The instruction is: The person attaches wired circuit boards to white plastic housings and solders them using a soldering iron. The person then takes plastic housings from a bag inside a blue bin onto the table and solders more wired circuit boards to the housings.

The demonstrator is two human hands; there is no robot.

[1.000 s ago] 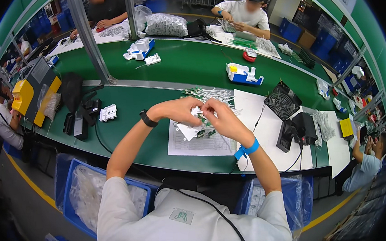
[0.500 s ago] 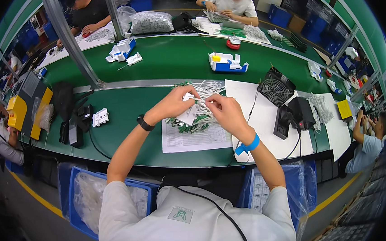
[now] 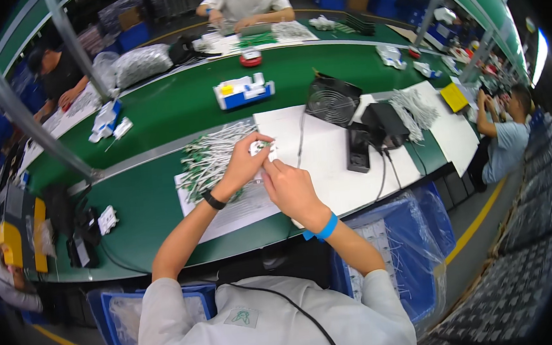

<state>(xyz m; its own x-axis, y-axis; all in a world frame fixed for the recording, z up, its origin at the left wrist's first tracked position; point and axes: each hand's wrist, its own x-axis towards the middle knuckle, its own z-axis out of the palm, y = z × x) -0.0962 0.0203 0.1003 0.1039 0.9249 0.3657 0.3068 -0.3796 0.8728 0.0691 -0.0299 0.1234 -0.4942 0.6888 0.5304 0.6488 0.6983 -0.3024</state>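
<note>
My left hand (image 3: 244,164), with a black band at the wrist, pinches a small white plastic part (image 3: 272,151) with a bit of green on it. Closed against the lower edge of that part is my right hand (image 3: 292,187), a blue strap round its wrist. Its fingertips are partly hidden, so any wire between them cannot be made out. Just left of the hands lies a pile of white wires with green ends (image 3: 206,155). Under the pile and my left forearm is a printed paper sheet (image 3: 234,221).
White sheets (image 3: 334,168) cover the bench to the right, bearing a black fan (image 3: 332,103), a black power box (image 3: 386,125) and white cables (image 3: 414,111). A blue and white housing (image 3: 244,92) stands on the green belt. Blue bins (image 3: 418,245) flank me below; people work nearby.
The view has swung to the right. Both hands have moved off the wire pile to its right edge, keeping the white part. My right hand has come lower, its fingers now curled against the part.
</note>
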